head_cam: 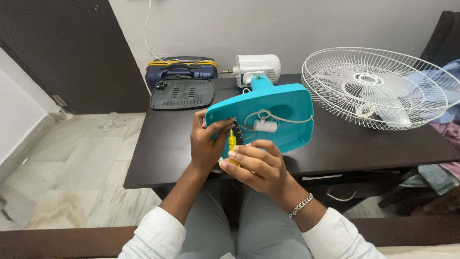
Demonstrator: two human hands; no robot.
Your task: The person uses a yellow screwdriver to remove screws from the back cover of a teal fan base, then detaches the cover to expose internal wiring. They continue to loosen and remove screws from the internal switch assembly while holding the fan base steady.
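Dark counter [163, 144]: left hand [207, 144] grips fan base [282, 108]; right hand [256, 165] grips screwdriver [232, 143], which could slip onto wires [268, 115].

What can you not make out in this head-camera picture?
- Tip of the yellow-handled screwdriver: hidden between the left hand and the teal plastic fan base.
- Its handle end: covered by the right hand.
- White wire fan guard: right rim cut by the frame edge.

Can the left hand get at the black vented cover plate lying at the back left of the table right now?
Probably not yet. The left hand grips the edge of the teal fan base, steadying it while the right hand works the yellow screwdriver. Bare tabletop leads to the black cover plate; letting go comes first.
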